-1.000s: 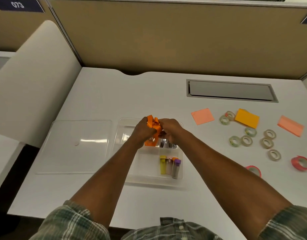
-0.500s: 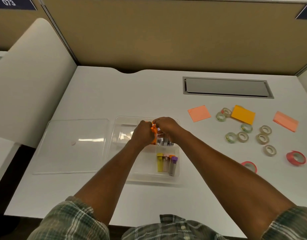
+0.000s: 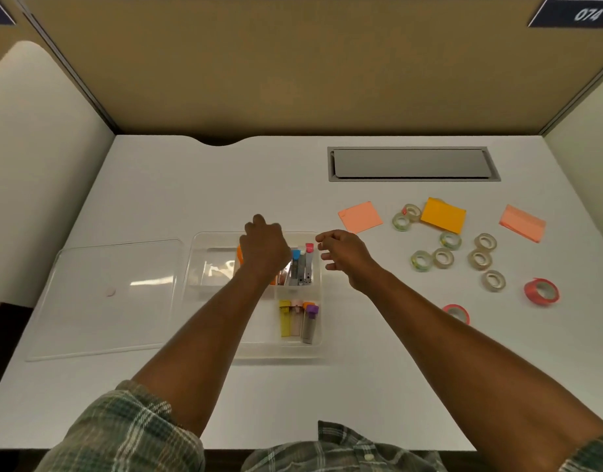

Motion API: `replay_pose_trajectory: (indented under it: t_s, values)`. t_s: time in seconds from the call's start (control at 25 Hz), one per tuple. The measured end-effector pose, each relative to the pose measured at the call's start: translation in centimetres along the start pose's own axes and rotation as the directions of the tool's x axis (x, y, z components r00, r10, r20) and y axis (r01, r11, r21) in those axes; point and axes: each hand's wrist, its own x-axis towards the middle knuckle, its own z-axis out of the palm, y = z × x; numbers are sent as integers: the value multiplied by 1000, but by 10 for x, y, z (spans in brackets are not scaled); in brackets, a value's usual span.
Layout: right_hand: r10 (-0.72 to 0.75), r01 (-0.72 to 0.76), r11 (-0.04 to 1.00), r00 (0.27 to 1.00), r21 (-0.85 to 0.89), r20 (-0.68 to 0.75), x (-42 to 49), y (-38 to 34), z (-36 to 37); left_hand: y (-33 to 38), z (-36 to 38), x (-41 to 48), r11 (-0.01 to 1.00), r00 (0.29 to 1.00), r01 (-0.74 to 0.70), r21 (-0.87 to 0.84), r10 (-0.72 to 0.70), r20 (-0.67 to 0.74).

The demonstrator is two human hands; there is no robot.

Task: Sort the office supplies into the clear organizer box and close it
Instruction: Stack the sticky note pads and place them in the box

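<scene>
1. Only one view is given: a wide-angle head camera, set above the near edge of the tabletop.
2. It faces forward and steeply down, toward the partition wall behind the tabletop's far edge.
3. It sits close: both forearms run up from the bottom of the frame, plaid sleeves at the bottom corners.
4. The tabletop's far edge and both far corners show; the near edge shows between the arms.
5. Straight edges bow outward near the frame's sides.
</scene>
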Motion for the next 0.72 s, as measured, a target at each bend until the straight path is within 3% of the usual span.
replay_pose_trajectory:
  t_s: [0.16, 0.4, 0.72]
  values:
    - [8, -12, 998, 998, -58, -54, -1, 17, -42, 56, -8, 20, 990, 996, -82, -113, 85, 21]
    - [-12, -16, 976, 992, -217, -128, 2, 48, -114, 129, 33, 37, 963, 962, -151, -224, 195, 193]
    - [-8, -67, 944, 974, -322, -227, 34, 79, -202, 175, 77, 77, 984, 966, -94, -151, 127, 226]
